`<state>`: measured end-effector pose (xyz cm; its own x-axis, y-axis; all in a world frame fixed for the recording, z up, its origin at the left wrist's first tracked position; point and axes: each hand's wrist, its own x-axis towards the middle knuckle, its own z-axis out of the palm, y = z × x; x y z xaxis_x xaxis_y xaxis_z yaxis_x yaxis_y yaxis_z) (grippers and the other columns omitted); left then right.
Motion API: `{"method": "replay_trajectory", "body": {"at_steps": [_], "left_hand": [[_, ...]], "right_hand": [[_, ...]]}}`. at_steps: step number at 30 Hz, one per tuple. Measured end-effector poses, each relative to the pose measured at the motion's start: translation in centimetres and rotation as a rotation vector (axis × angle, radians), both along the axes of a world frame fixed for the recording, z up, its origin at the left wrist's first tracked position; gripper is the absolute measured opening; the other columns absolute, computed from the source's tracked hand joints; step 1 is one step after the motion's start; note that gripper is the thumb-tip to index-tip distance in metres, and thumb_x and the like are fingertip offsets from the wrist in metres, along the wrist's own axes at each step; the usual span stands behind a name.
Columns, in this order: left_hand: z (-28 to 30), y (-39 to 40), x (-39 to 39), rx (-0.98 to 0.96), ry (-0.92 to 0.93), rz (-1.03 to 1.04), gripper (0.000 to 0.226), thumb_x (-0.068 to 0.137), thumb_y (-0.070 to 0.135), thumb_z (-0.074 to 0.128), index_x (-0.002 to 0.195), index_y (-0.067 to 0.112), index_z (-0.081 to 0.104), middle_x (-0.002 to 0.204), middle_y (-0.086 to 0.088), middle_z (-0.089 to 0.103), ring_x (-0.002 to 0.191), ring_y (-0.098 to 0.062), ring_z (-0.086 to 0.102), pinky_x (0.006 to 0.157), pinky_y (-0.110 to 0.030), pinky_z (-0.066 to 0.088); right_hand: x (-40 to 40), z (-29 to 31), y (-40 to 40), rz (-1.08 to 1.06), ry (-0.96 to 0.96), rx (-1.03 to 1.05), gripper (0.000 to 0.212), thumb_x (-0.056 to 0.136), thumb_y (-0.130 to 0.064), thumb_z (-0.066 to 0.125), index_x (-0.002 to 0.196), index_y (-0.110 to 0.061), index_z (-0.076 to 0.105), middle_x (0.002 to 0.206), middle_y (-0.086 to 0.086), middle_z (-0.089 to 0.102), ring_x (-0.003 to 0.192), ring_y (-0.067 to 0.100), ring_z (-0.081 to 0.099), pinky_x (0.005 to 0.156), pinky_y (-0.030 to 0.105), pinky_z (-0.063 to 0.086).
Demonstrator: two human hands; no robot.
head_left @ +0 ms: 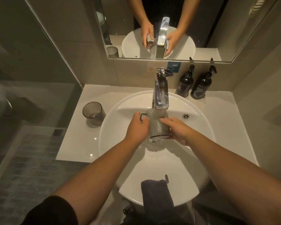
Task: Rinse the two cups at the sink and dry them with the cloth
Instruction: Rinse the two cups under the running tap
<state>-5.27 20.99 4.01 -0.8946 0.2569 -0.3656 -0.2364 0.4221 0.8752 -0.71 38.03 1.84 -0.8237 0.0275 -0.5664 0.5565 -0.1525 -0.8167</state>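
Observation:
A grey translucent cup with a handle [158, 125] is held tilted under the chrome faucet [160, 96], above the white round sink [113, 120]. My left hand [137, 126] grips the cup at its handle side. My right hand [177, 129] wraps the cup's other side, fingers across its wall. Water appears to run over the cup and spill below it. A second grey ribbed cup [93, 113] stands upright on the counter left of the sink. A dark cloth [156, 194] hangs over the sink's near rim.
Two black pump bottles [185, 83] [201, 86] stand at the back right of the white counter [75, 143]. A mirror [152, 30] above reflects my hands and the faucet. The overflow hole [186, 116] sits in the basin's right wall.

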Motion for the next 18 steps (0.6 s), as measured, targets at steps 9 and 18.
{"method": "replay_trajectory", "body": {"at_steps": [9,18], "left_hand": [[-1.2,0.9,1.1,-0.077,0.002,-0.053,0.068,0.098,0.049,0.047,0.157,0.024,0.024,0.166,-0.002,0.012,0.138,-0.016,0.039,0.108,-0.031,0.033],[-0.9,0.6,0.1,0.263,-0.268,0.064,0.042,0.099,0.057,0.048,0.132,0.034,0.058,0.139,-0.005,0.057,0.115,-0.023,0.066,0.072,-0.036,0.063]], "right_hand": [[-0.1,0.8,-1.7,-0.102,-0.006,-0.011,0.058,0.083,-0.042,0.073,0.125,-0.018,0.042,0.114,0.011,0.066,0.087,0.023,0.073,0.066,0.038,0.059],[0.7,1.0,-2.3,-0.197,0.207,0.093,0.035,0.098,-0.027,0.046,0.131,-0.037,0.052,0.121,-0.006,0.067,0.103,0.014,0.069,0.081,0.033,0.057]]}}
